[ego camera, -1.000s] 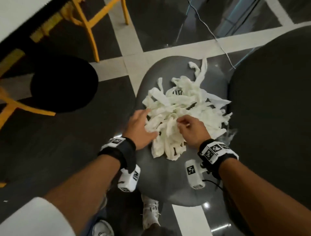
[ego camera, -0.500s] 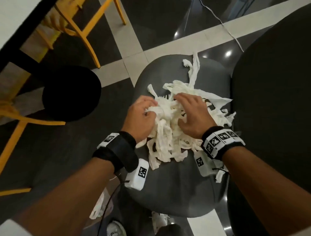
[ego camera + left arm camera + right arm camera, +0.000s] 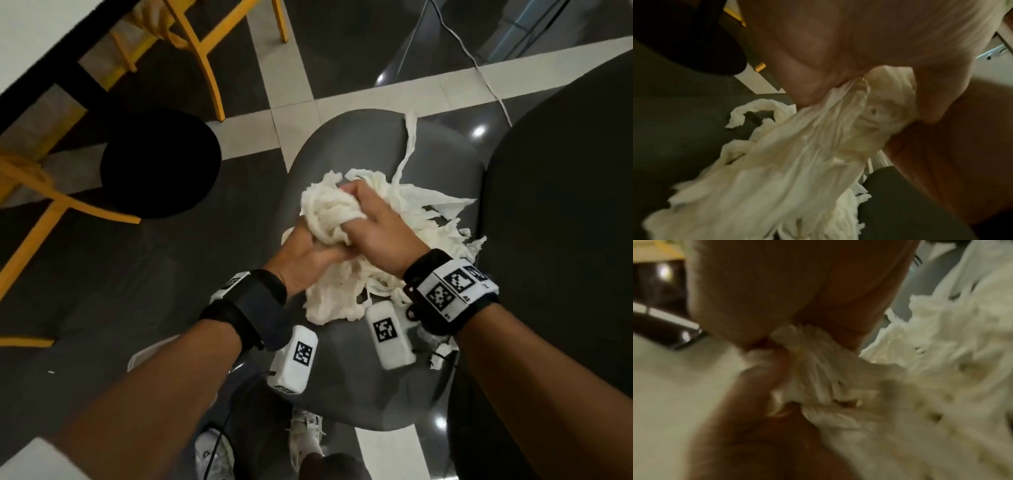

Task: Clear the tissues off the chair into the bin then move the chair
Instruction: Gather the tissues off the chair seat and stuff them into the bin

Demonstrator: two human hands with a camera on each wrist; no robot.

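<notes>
Grey chair (image 3: 373, 147) mid-frame; left hand (image 3: 305, 253), right hand (image 3: 373, 222) clenched round tissues (image 3: 329, 212); loose trailing strips may drop.

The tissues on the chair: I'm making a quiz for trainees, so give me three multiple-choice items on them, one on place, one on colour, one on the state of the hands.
1. Where do the loose tissues lie?
A. on the grey chair seat
B. on the floor tiles
C. on the black stool

2. What colour are the legs of the chairs at the upper left?
A. red
B. yellow
C. white

3. What are the two hands doing?
A. resting flat on the seat
B. hanging idle
C. gripping one wad of tissue together

Answers:
1 A: the strips spread over the chair seat.
2 B: the yellow chair legs show in the head view.
3 C: the left hand and right hand curl round the wad.
</notes>
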